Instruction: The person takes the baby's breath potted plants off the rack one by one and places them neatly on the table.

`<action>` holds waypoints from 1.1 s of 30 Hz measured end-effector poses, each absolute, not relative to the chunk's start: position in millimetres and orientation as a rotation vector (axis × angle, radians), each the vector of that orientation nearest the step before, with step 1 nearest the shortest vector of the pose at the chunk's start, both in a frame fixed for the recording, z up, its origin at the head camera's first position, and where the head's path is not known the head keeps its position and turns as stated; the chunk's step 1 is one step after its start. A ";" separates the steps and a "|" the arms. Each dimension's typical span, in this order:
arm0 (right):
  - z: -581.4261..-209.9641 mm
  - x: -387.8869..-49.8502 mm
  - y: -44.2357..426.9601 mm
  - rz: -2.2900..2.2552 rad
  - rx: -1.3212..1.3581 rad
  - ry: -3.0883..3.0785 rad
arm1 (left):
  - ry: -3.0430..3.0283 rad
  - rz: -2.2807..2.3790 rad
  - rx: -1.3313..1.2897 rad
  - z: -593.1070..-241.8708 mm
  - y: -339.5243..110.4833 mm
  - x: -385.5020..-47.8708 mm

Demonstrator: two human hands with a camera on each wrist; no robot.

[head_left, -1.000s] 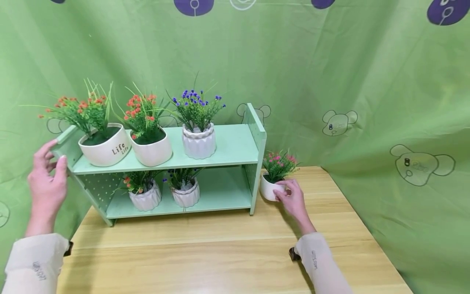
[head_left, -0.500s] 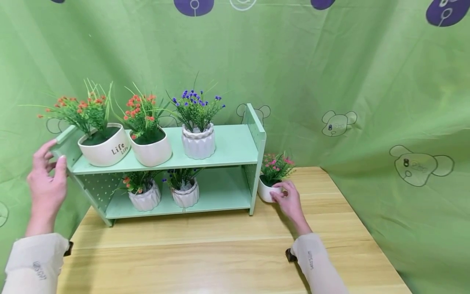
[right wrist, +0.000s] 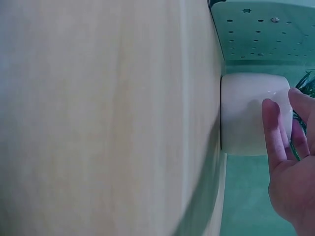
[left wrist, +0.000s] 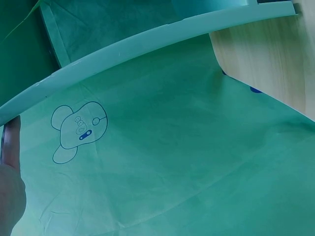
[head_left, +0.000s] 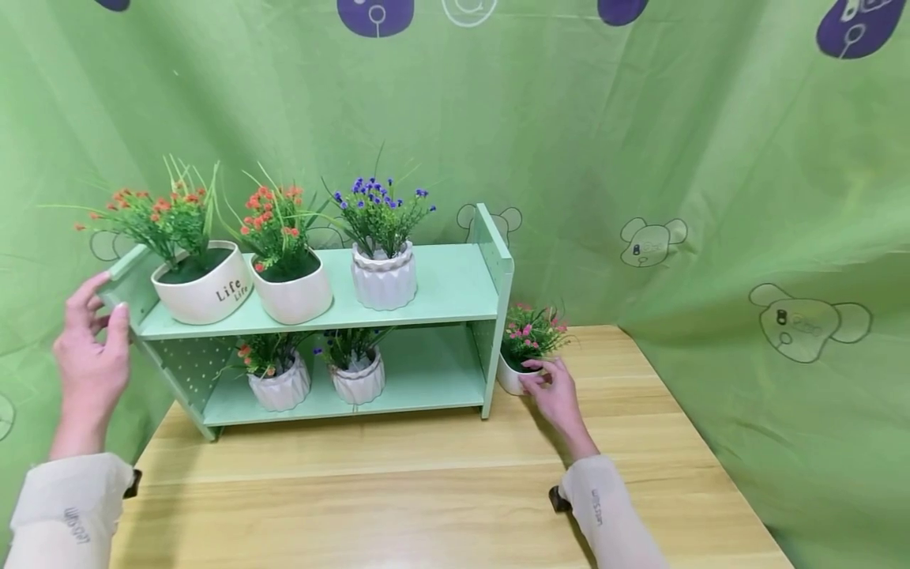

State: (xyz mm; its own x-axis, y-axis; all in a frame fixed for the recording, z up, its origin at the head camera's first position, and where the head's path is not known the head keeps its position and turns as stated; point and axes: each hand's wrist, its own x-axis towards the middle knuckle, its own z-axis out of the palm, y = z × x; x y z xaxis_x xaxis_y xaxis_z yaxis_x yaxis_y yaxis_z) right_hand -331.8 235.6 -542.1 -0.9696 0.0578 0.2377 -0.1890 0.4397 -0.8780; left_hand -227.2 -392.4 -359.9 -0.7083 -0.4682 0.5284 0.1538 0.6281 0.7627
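Pinching the rim of the pink-flowered white pot [head_left: 508, 381] at centre right, just beside the mint-green shelf [head_left: 455, 288], the right hand [head_left: 559, 399] should hold it level on the bench [head_left: 426, 498]; the left hand [head_left: 91, 356], fingers loose, touches the shelf's left edge and should steady it.

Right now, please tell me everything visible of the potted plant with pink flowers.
The potted plant has small pink blooms and green leaves in a smooth, rounded white pot that looks ceramic. It stands upright on the wooden table, beside the right side panel of the green shelf; whether they touch is unclear. The right hand's fingers touch the pot near its rim.
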 end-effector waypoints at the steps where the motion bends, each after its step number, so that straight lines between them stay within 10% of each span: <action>1: -541.2 -331.6 235.4 1.555 0.121 -2.449 | -2.111 -1.078 0.247 -360.2 -392.4 -227.3; 33: -333.6 -274.6 94.8 1.531 0.789 -2.000 | -2.131 -1.095 0.276 -353.4 -388.3 -224.2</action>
State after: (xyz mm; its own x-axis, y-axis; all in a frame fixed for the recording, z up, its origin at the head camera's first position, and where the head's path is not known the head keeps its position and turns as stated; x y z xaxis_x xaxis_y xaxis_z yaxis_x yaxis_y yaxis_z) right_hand -274.6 94.8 -333.6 -0.7092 -0.1457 0.6898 -0.7039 0.2009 -0.6813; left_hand -224.2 -388.3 -353.4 -0.7221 -0.4795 0.4986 0.1262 0.6173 0.7765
